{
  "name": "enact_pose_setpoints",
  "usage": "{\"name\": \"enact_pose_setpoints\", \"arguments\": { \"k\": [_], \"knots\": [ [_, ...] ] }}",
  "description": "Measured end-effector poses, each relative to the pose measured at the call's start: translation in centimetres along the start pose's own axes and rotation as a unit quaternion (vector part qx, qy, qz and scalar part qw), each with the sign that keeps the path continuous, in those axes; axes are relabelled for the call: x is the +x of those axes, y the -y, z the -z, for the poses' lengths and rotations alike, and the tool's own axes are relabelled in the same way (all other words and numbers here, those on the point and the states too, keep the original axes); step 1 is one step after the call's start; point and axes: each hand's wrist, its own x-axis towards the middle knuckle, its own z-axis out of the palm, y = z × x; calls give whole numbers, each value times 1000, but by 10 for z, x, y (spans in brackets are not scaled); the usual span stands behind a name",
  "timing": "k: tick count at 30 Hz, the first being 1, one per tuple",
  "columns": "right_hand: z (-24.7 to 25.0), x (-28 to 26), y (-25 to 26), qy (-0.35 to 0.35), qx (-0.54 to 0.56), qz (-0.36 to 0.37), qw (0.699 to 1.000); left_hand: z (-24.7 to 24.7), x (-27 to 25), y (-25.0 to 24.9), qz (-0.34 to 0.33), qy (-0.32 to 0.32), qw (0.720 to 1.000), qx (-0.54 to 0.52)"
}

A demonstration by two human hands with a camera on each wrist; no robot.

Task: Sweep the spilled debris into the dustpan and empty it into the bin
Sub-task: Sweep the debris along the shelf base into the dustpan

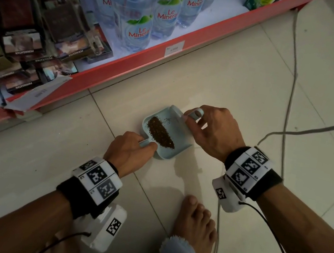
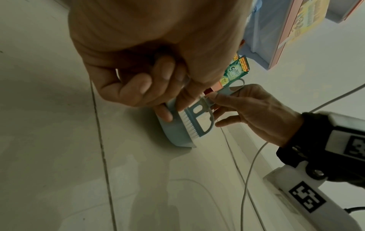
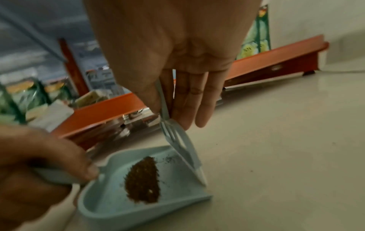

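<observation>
A small pale blue dustpan (image 1: 179, 142) (image 3: 110, 207) (image 2: 173, 134) lies on the tiled floor with a dark brown heap of debris (image 1: 160, 133) (image 3: 143, 179) inside it. My left hand (image 1: 133, 149) (image 2: 142, 87) grips the dustpan's short handle. A matching small brush (image 1: 192, 114) (image 2: 197, 120) (image 3: 181, 146) stands at the pan's open lip, its white bristles down. My right hand (image 1: 212, 130) (image 3: 177, 78) pinches the brush's loop handle between thumb and fingers, the other fingers held straight. A few specks lie near the brush inside the pan. No bin is in view.
A red-edged low shelf (image 1: 127, 68) runs along the far side, carrying water bottles (image 1: 137, 29) and dark packets (image 1: 30, 51). Grey cables (image 1: 292, 81) trail over the floor at the right. My bare foot (image 1: 193, 222) rests just behind the dustpan.
</observation>
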Motion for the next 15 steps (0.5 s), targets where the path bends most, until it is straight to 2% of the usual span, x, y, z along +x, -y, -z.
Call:
{"name": "enact_pose_setpoints", "arguments": {
  "k": [2, 5, 7, 9, 12, 15],
  "knots": [
    [2, 1, 1, -22, 39, -3, 999, 1, -1, -1, -5, 3, 1000, 0],
    [6, 4, -1, -69, 7, -14, 997, 2, -2, 0, -6, 5, 1000, -2],
    [7, 6, -2, -63, -44, -11, 997, 2, -3, 0, -3, 5, 1000, -4],
    [5, 6, -1, -29, -74, -2, 997, 2, -3, 0, -3, 5, 1000, -3],
    [0, 2, 1, 7, -27, 12, 1000, 3, -4, -1, -1, 10, 1000, -5],
    [1, 2, 1, -40, 42, -3, 998, 4, -7, -2, 2, 14, 1000, -6]
  ]
}}
